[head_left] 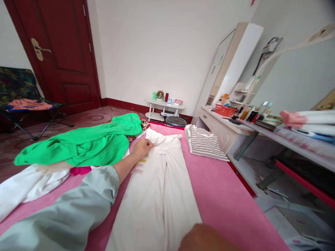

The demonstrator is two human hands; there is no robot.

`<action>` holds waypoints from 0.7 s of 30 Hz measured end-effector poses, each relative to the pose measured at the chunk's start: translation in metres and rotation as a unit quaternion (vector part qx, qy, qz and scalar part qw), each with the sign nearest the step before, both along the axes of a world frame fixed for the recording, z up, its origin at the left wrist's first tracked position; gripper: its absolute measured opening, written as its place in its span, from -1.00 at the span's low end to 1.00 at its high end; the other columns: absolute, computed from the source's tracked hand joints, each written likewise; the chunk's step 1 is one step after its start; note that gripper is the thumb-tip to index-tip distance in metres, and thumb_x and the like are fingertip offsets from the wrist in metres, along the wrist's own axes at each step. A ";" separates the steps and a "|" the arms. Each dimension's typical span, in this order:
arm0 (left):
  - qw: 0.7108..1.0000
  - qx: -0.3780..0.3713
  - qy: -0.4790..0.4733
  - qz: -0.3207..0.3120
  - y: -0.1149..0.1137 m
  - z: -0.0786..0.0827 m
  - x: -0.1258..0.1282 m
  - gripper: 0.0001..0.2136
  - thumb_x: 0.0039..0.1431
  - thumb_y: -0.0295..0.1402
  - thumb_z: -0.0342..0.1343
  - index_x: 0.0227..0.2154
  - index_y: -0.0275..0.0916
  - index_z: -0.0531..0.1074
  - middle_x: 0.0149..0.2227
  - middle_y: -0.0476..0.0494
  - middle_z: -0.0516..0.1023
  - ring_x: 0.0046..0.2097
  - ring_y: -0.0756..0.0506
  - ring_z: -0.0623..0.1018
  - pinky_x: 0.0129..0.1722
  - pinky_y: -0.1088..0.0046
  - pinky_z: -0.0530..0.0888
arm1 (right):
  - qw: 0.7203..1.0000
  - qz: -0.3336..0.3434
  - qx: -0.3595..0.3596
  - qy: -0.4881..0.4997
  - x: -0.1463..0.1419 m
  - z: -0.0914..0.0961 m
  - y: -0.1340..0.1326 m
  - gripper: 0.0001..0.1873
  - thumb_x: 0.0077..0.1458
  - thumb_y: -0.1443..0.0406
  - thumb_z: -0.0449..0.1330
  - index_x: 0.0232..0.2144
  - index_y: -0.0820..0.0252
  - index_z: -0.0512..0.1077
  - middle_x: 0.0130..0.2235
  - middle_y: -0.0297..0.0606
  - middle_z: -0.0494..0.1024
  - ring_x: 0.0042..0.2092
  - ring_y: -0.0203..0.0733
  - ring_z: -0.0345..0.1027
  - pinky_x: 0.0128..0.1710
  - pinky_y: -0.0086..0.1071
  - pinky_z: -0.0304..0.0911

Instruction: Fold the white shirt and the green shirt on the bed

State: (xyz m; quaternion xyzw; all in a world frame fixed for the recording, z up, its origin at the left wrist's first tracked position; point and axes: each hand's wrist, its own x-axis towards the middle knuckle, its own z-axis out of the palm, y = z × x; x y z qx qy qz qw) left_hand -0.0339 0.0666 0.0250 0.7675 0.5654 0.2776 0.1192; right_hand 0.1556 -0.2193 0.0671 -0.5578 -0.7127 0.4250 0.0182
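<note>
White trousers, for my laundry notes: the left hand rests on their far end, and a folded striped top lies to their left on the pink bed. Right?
Not quite: the head view shows the folded striped top to the right of the white trousers, not the left. The left hand does rest on their far end, on the pink bed.

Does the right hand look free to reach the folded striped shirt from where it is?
Probably yes. Only bare pink bedcover lies between the right hand and the striped shirt, and nothing lies on it.
</note>
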 end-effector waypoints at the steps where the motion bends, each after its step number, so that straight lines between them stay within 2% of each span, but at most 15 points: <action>1: 1.000 -0.015 -0.008 0.019 -0.001 -0.005 0.002 -0.67 0.14 -0.13 -0.02 -0.50 -0.23 0.53 -0.54 -0.10 0.53 -0.45 -0.07 0.50 -0.47 0.50 0.28 | 1.000 -0.003 0.029 0.007 0.003 0.008 0.013 -0.81 -0.07 0.16 0.21 -0.50 0.14 0.54 -0.53 -0.36 0.50 -0.44 -0.25 0.35 -0.47 -0.47 0.12; 4: 0.994 -0.048 -0.040 0.092 -0.002 -0.015 0.010 -0.61 0.15 -0.03 -0.07 -0.46 -0.20 0.52 -0.48 -0.12 0.54 -0.37 -0.12 0.52 -0.42 0.46 0.32 | 0.983 -0.071 0.169 0.022 0.015 0.027 0.071 -0.79 -0.04 0.19 0.18 -0.49 0.20 0.53 -0.44 -0.30 0.54 -0.37 -0.23 0.37 -0.39 -0.45 0.16; 5: 0.991 -0.034 -0.053 0.117 -0.002 -0.017 0.012 -0.64 0.13 -0.03 -0.03 -0.38 -0.19 0.51 -0.38 -0.13 0.56 -0.30 -0.14 0.53 -0.38 0.43 0.34 | 0.971 -0.098 0.217 0.032 0.020 0.029 0.097 -0.80 -0.04 0.21 0.16 -0.49 0.21 0.52 -0.42 -0.28 0.54 -0.34 -0.22 0.37 -0.35 -0.43 0.18; 7: 0.986 0.039 -0.073 0.141 -0.002 -0.019 0.016 -0.63 0.07 -0.08 0.07 -0.14 -0.19 0.43 -0.11 -0.20 0.51 -0.10 -0.18 0.49 -0.24 0.39 0.38 | 0.941 -0.161 0.292 0.060 0.030 0.030 0.150 -0.81 -0.05 0.25 0.12 -0.52 0.23 0.49 -0.44 -0.25 0.55 -0.35 -0.20 0.38 -0.32 -0.39 0.22; 9: 0.983 0.110 -0.079 0.127 -0.001 -0.020 0.018 -0.43 0.01 -0.14 0.16 0.08 -0.23 0.24 0.08 -0.27 0.36 0.07 -0.20 0.37 -0.10 0.37 0.35 | 0.903 -0.195 0.374 0.078 0.037 0.026 0.202 -0.82 -0.09 0.29 0.11 -0.48 0.24 0.50 -0.39 -0.22 0.56 -0.33 -0.18 0.40 -0.27 -0.35 0.24; 10: 0.984 0.117 -0.076 0.111 -0.001 -0.021 0.019 -0.34 -0.01 -0.16 0.19 0.15 -0.25 0.15 0.10 -0.29 0.33 0.10 -0.20 0.35 -0.07 0.36 0.34 | 0.884 -0.210 0.408 0.085 0.039 0.023 0.225 -0.82 -0.10 0.31 0.11 -0.46 0.24 0.50 -0.38 -0.21 0.57 -0.32 -0.18 0.41 -0.26 -0.34 0.26; 12: 0.992 0.083 -0.060 0.080 0.000 -0.022 0.019 -0.26 -0.02 -0.19 0.20 0.21 -0.27 0.05 0.03 -0.28 0.40 0.04 -0.20 0.40 -0.10 0.36 0.36 | 0.862 -0.223 0.447 0.092 0.041 0.017 0.267 -0.80 -0.11 0.34 0.11 -0.41 0.25 0.50 -0.34 -0.19 0.58 -0.32 -0.17 0.43 -0.24 -0.32 0.29; 13: 0.994 0.058 -0.049 0.073 0.001 -0.022 0.019 -0.26 -0.02 -0.20 0.20 0.21 -0.26 0.05 -0.04 -0.25 0.45 -0.03 -0.19 0.44 -0.15 0.36 0.38 | 0.858 -0.219 0.456 0.090 0.041 0.013 0.285 -0.78 -0.10 0.35 0.10 -0.38 0.25 0.51 -0.32 -0.18 0.58 -0.30 -0.17 0.44 -0.23 -0.31 0.31; 15: 0.997 0.034 -0.023 0.062 0.001 -0.022 0.018 -0.40 0.01 -0.23 0.17 0.14 -0.21 0.19 -0.16 -0.18 0.51 -0.12 -0.18 0.47 -0.23 0.37 0.38 | 0.868 -0.189 0.457 0.057 0.042 0.004 0.315 -0.71 -0.07 0.40 0.06 -0.29 0.23 0.51 -0.23 -0.18 0.59 -0.23 -0.17 0.45 -0.16 -0.30 0.33; 18: 0.997 0.070 0.019 0.009 -0.002 -0.019 0.017 -0.73 0.06 -0.35 0.10 -0.14 -0.12 0.46 -0.25 -0.11 0.50 -0.14 -0.15 0.44 -0.28 0.39 0.36 | 0.895 -0.135 0.425 -0.017 0.051 -0.009 0.348 -0.58 -0.10 0.51 0.01 -0.22 0.20 0.52 -0.15 -0.22 0.58 -0.10 -0.18 0.43 -0.05 -0.30 0.29; 21: 0.989 0.132 0.034 -0.053 -0.009 -0.012 0.018 -0.79 0.02 -0.49 0.05 -0.31 -0.11 0.51 -0.29 -0.09 0.48 -0.13 -0.14 0.40 -0.25 0.36 0.34 | 0.914 -0.109 0.385 -0.064 0.068 -0.017 0.366 -0.51 -0.21 0.60 0.01 -0.28 0.21 0.55 -0.21 -0.22 0.60 -0.10 -0.16 0.44 -0.04 -0.34 0.27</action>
